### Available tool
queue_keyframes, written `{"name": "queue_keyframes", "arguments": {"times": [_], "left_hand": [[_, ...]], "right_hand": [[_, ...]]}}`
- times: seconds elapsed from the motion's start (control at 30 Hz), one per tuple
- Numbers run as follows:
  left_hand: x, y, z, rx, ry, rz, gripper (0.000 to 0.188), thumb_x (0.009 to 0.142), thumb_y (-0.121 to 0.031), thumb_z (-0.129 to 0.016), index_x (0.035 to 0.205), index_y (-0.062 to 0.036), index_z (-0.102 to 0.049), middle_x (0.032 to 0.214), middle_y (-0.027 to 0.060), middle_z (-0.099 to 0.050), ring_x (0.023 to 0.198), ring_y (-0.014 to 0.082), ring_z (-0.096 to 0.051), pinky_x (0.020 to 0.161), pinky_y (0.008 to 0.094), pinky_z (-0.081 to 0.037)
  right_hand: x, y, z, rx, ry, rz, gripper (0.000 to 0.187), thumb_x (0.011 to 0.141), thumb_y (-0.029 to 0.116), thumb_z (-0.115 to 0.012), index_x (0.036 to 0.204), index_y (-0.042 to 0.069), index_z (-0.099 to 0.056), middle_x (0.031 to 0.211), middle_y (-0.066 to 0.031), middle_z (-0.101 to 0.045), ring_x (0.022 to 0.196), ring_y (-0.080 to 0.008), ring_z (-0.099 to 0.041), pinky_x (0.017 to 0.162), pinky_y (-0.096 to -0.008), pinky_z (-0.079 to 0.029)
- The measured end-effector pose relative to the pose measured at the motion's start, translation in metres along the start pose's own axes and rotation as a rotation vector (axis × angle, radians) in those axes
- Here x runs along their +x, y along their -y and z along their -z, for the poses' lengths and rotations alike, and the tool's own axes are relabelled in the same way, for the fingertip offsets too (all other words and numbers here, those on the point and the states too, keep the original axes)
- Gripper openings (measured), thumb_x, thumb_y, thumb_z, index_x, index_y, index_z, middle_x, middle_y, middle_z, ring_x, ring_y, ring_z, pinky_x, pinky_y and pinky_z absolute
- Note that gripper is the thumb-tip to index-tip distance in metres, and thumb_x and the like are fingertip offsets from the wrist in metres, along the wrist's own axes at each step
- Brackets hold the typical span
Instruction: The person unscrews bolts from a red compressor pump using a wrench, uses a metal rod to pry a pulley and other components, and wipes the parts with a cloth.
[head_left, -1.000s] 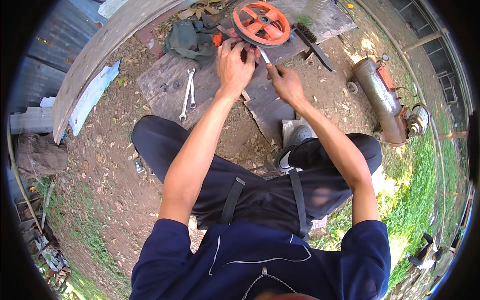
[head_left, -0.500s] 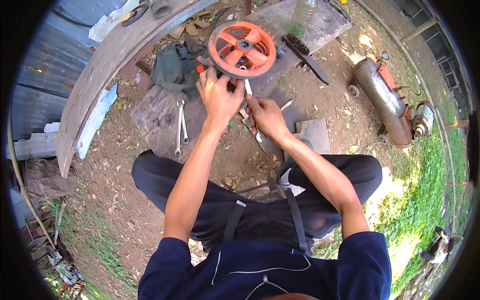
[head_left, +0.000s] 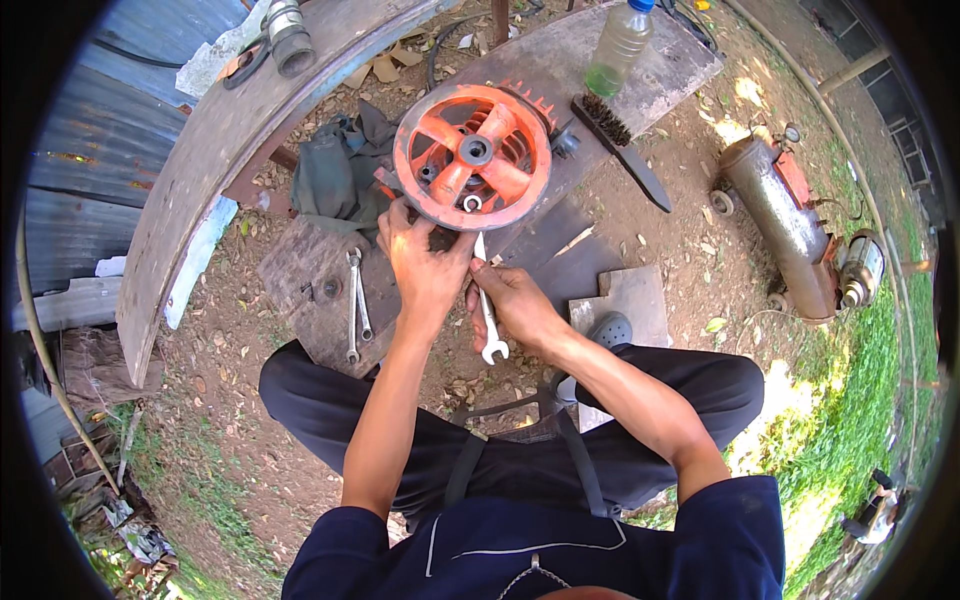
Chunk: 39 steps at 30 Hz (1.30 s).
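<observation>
An orange spoked flywheel (head_left: 430, 130) sits on a finned orange machine body on the wooden board. My left hand (head_left: 424, 268) is closed at the wheel's lower left edge, its fingertips partly hidden beneath the rim. In my right hand (head_left: 519, 310) is a silver combination wrench (head_left: 491, 330), gripped around its shank. Its ring end reaches up between the spokes at the wheel's lower part, and its open jaw points toward me. I cannot tell whether the ring is seated on a nut. Two more wrenches (head_left: 354, 300) lie side by side on the board left of my left forearm.
Dark cloth (head_left: 330, 175) lies left of the wheel. A wire brush (head_left: 625, 150) and a plastic bottle (head_left: 617, 50) with green liquid are to its right. A rusty tank (head_left: 780, 220) with a gauge lies on the ground at right. A curved wooden bench (head_left: 190, 150) stands at left.
The wrench has swung more upright, and its open jaw now shows below my right hand. My hands and the wheel appear lower in the view. My left hand stays by the rim.
</observation>
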<state>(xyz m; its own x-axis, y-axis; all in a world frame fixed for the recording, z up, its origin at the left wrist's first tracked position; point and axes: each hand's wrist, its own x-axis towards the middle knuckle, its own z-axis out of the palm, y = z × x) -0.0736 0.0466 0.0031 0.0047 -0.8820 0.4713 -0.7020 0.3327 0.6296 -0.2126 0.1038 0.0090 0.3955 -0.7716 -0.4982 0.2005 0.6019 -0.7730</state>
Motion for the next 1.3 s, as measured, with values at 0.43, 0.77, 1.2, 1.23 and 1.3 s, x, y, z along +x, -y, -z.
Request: {"name": "queue_keyframes", "arguments": {"times": [0.43,0.77,1.2,1.23,1.3], "left_hand": [[-0.007,-0.018,0.0,0.069,-0.004,0.0,0.04,0.068,-0.02,-0.084,0.102,-0.0057,-0.068,0.112,0.0153,-0.057,0.105,0.0354,-0.05,0.094,0.0493,-0.037],[-0.002,-0.008,-0.001,0.007,-0.103,-0.146,0.031,0.074,-0.024,-0.079,0.097,-0.0071,-0.068,0.102,0.01,-0.055,0.099,0.0326,-0.049,0.089,0.0471,-0.038],[0.0,-0.006,0.005,0.009,0.006,-0.122,0.028,0.078,-0.024,-0.078,0.098,-0.0057,-0.071,0.106,0.0141,-0.057,0.103,0.0347,-0.049,0.091,0.0477,-0.039],[0.0,-0.006,0.005,0.004,0.008,-0.121,0.028,0.077,-0.023,-0.078,0.097,-0.0057,-0.071,0.106,0.0141,-0.057,0.103,0.0348,-0.049,0.091,0.0478,-0.04],[0.0,-0.005,0.003,0.006,0.007,-0.124,0.028,0.076,-0.023,-0.079,0.097,-0.0059,-0.071,0.108,0.0142,-0.057,0.103,0.035,-0.049,0.091,0.0479,-0.04]], "right_hand": [[0.03,0.098,0.131,-1.414,-0.323,0.851,0.049,0.082,0.055,-0.072,0.074,0.006,-0.072,0.061,-0.0145,-0.063,0.057,-0.0323,-0.063,0.054,-0.0409,-0.047],[0.003,0.037,0.102,-1.1,-0.461,0.556,0.051,0.091,0.049,-0.067,0.072,0.002,-0.068,0.056,-0.0179,-0.057,0.048,-0.0292,-0.057,0.05,-0.0426,-0.044],[-0.025,0.007,-0.008,-0.443,-0.381,0.149,0.054,0.104,0.042,-0.047,0.08,-0.005,-0.061,0.054,-0.0078,-0.061,0.048,-0.0153,-0.065,0.048,-0.0318,-0.05],[-0.021,0.002,-0.007,-0.383,-0.346,0.151,0.051,0.105,0.04,-0.047,0.079,-0.002,-0.059,0.055,-0.0063,-0.059,0.046,-0.0167,-0.063,0.047,-0.032,-0.05],[-0.012,-0.004,-0.002,-0.163,-0.236,0.11,0.05,0.105,0.041,-0.047,0.078,0.0,-0.057,0.055,-0.0043,-0.056,0.045,-0.0162,-0.061,0.045,-0.0311,-0.049]]}}
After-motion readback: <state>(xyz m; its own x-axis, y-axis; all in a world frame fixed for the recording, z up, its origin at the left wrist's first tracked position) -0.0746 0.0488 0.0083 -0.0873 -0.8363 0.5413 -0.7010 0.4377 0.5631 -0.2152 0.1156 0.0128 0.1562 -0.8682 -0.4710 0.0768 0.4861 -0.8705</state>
